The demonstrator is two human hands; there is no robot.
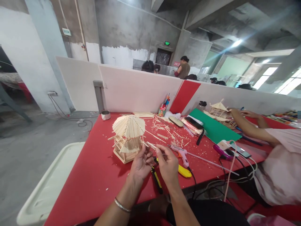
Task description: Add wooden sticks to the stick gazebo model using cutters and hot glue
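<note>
Short thin wooden sticks (151,145) span the gap between my two hands, just right of a small pavilion model (129,127) built of such sticks. My left hand (141,163), palm turned up and fingers curled, pinches their left end close to the model's side. At their right end, my right hand (168,164) grips them between thumb and forefinger. Beneath my hands lie yellow-and-black pliers (156,179) and a yellow utility knife (184,171), both partly covered. A pink glue gun (182,153) rests right of my right hand.
Loose sticks and scraps (164,127) litter the red table (94,175). Behind them stand a pen cup (162,111) and a tape roll (105,115). Cables and a power bank (222,151) lie right. A co-worker's arm (249,125) reaches toward another stick model (218,110). A white partition (136,88) closes the back.
</note>
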